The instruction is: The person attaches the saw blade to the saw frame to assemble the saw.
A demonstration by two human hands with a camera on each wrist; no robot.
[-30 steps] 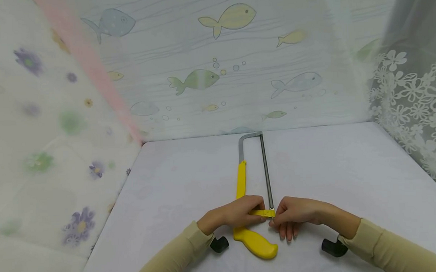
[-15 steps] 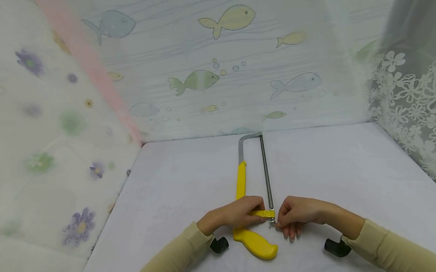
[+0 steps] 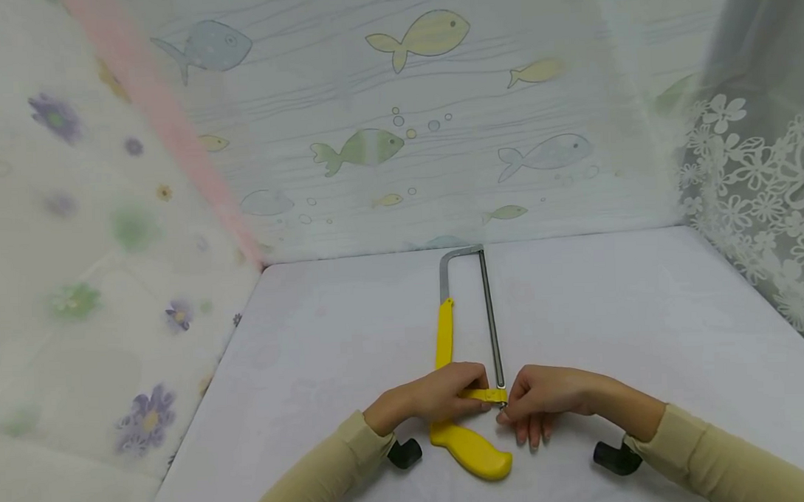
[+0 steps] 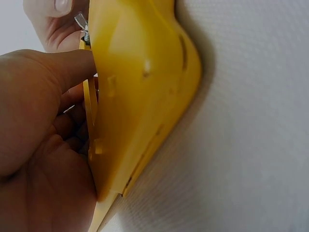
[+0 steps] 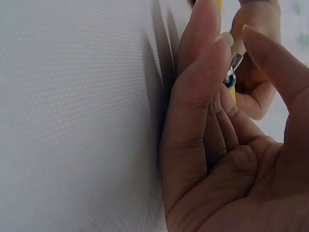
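A hacksaw (image 3: 476,455) lies on the white table, its yellow handle toward the person and its grey bow pointing away. My left hand (image 3: 449,391) grips the yellow frame just above the handle; its thumb presses the yellow crosspiece (image 3: 484,395). The blade (image 3: 491,318) runs along the right side of the frame. At the crosspiece's end sits a silver wing nut (image 4: 82,21) on a short threaded bolt. Beside it is my right hand (image 3: 546,394), thumb and index fingertips apart around the wing nut (image 5: 235,66); the other fingers rest low near the cloth.
The table cloth (image 3: 351,319) is white. A fish-patterned curtain (image 3: 272,137) hangs behind, a flowered one (image 3: 60,351) at left, and white lace (image 3: 766,194) at right. Black wrist-camera mounts (image 3: 404,452) sit beneath both wrists.
My right hand drew slightly away from the wing nut half a second ago, uncovering it, and is now back over it. The left hand and hacksaw have stayed in place.
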